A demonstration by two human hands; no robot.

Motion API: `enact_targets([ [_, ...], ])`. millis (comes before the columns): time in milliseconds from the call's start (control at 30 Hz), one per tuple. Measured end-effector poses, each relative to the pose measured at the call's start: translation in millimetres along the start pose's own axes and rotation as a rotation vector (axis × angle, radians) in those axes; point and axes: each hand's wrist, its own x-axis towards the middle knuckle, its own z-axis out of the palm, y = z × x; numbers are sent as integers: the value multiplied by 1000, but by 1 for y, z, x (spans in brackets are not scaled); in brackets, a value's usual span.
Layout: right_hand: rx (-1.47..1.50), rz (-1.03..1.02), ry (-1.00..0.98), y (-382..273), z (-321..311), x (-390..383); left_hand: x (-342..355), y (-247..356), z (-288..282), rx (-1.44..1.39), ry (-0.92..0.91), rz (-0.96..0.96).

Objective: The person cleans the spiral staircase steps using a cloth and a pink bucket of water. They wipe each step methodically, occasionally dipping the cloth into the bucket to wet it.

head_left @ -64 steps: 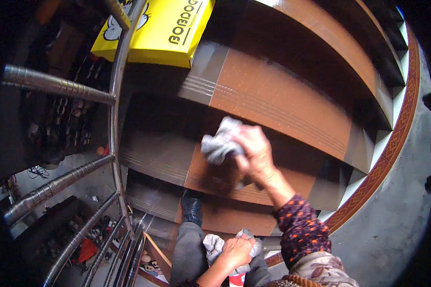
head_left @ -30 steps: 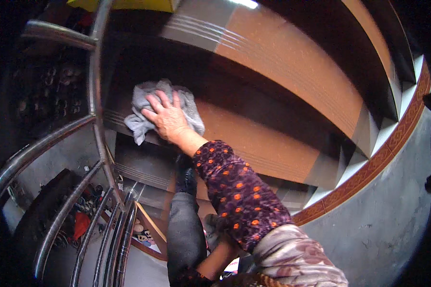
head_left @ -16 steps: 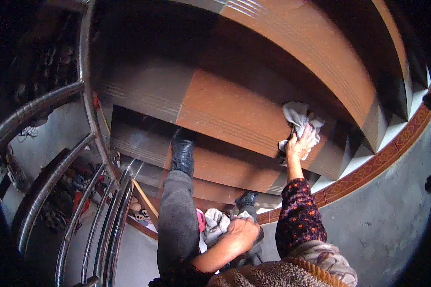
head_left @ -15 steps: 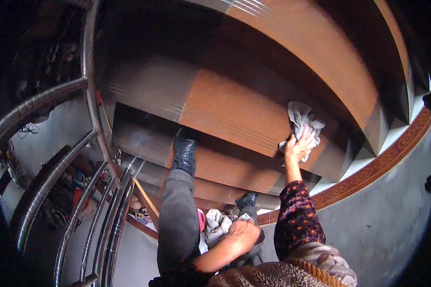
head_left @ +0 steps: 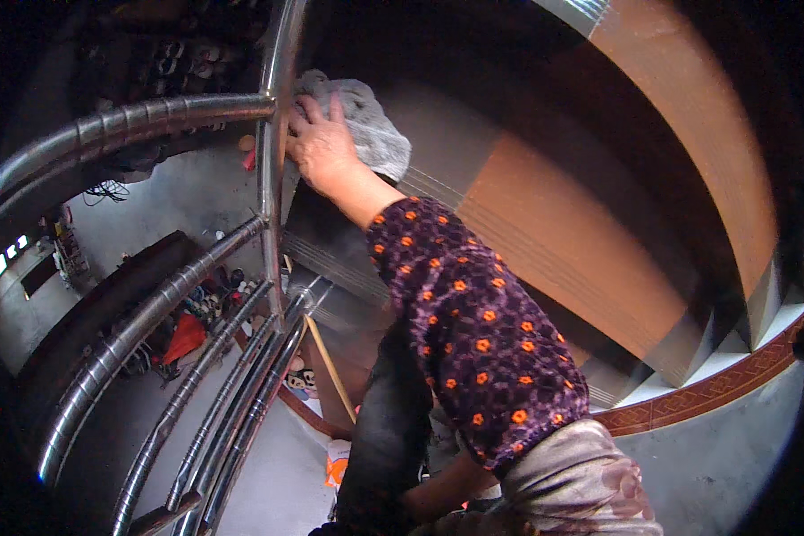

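Observation:
My right hand presses a grey cloth onto the far-left end of a stair step, right beside the metal railing post. Its fingers are spread over the cloth's left part. The right arm, in a dark purple sleeve with orange flowers, reaches across the view. Low in the middle, my left forearm shows beneath that sleeve; the left hand's fingers are hidden, and so is anything in them.
Brown and grey steps curve up toward the right, with a patterned red-brown skirting along the wall. Metal railing bars run down the left. Below them lie a red item and assorted clutter. A wooden stick leans near my leg.
My right hand has swept the cloth from the step's right end to its left end at the railing post. The left hand, seen earlier with a light cloth, is now covered by my right sleeve.

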Motion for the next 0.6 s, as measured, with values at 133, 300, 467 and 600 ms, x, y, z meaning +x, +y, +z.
enact_targets([
  [133,50,-51,115,2,10,-4,-1,-3,-5,26,-9,3],
  [300,-46,0,114,75,-46,-98,2,-4,-3,87,-36,13],
  [467,70,499,90,196,-120,-179,5,-1,6,177,-90,59],
  [600,-89,784,-47,241,-153,-299,10,5,6,170,-242,9],
])
